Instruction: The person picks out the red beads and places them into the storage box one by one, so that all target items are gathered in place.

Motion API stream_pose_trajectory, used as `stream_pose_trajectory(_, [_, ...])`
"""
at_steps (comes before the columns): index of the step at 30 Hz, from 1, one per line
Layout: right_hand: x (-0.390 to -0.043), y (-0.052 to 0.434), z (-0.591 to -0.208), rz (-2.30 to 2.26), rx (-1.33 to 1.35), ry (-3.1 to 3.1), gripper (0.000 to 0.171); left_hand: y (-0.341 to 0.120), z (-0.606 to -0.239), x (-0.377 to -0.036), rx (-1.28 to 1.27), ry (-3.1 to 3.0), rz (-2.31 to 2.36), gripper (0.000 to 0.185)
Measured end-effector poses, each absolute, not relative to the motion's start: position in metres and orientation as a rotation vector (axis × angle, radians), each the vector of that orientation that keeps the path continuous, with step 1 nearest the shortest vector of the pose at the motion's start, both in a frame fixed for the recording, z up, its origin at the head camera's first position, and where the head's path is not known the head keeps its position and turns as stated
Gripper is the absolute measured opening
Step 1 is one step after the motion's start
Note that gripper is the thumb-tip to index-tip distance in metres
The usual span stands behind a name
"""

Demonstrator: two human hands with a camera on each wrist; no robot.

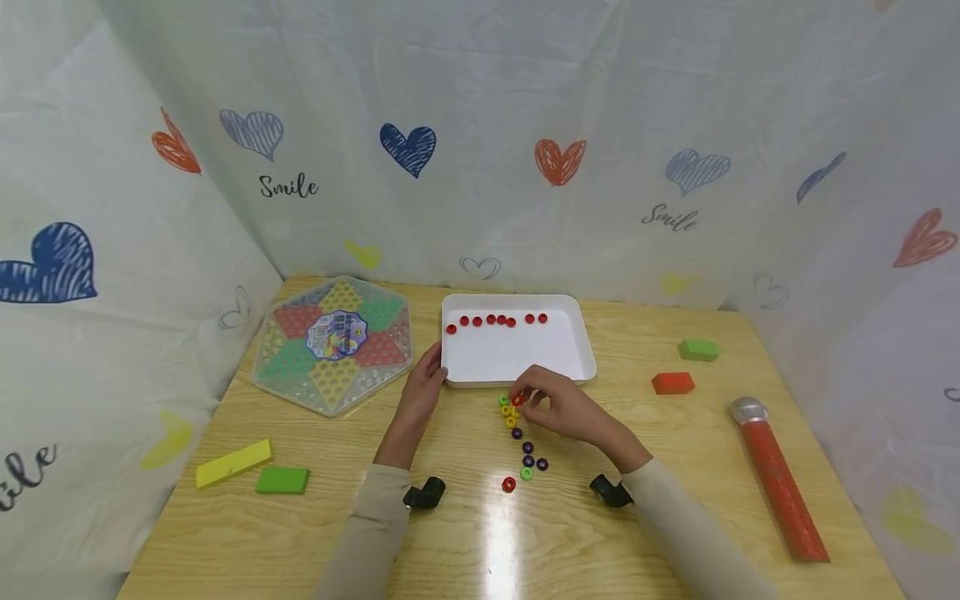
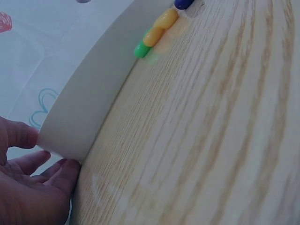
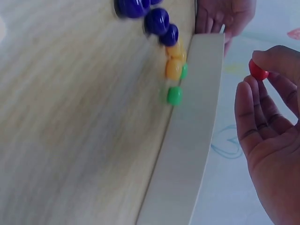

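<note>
Two black wrist cameras point(image 1: 424, 493) are seen closest, low on the table point(image 1: 300, 533). Just past them, a loose line of small beads point(image 1: 525, 450) is laid out, running away from the person toward the white tray point(image 1: 577, 346). A red bead point(image 3: 257, 71) is pinched between the thumb and fingertips of the right hand point(image 1: 558, 407), right at the far end of that line, just beside the tray's near edge. More red beads point(image 1: 495, 320) are lined up along the far side inside the tray, straight ahead of the right hand. The tray's near left corner is touched by the left hand point(image 1: 423, 385), with its fingers mostly straight and nothing held. The right hand is nearer to the loose beads.
</note>
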State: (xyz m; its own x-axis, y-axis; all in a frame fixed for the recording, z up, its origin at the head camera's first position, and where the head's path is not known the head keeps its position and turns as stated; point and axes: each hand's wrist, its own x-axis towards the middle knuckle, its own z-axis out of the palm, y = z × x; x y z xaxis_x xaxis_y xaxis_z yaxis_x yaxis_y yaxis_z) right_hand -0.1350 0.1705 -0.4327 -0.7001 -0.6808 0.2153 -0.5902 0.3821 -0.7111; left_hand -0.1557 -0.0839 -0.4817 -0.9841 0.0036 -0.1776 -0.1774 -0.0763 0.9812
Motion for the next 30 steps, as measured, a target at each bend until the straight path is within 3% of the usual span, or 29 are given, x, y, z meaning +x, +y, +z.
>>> stream_pose_trajectory(30, [-0.268, 0.178, -0.419, -0.994, -0.864, 2.675, 0.021, -0.083, -0.479, -0.151, -0.172, 2.023, 2.253, 0.053])
